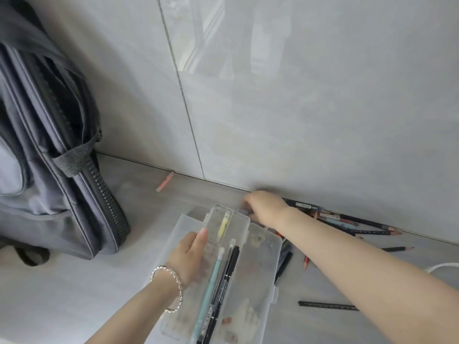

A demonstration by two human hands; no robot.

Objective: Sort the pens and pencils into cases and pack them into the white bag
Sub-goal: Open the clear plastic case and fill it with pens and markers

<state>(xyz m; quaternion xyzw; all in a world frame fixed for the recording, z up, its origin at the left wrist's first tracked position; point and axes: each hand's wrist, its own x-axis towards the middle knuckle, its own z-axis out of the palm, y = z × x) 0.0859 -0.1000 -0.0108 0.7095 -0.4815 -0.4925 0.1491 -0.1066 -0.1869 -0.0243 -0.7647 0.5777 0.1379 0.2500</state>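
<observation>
A clear plastic pen case [238, 219] is lifted over the floor, and my left hand [190, 254] grips its left side with the thumb along the wall. Inside it lie a teal pen [208, 291], black pens [224, 284] and a yellow one [223, 225]. A second clear case [265, 256] lies open under it. My right hand [265, 209] reaches past the case's far end and closes its fingers on a pen whose tip shows at its left. A pile of dark pencils [347, 220] lies along the wall beyond my right forearm.
A grey bag [49, 170] with its zip open stands against the wall at the left. A pink pen [164, 182] lies by the wall base. Loose pencils [327, 306] are scattered on the floor at the right, beside a white cord [444, 266].
</observation>
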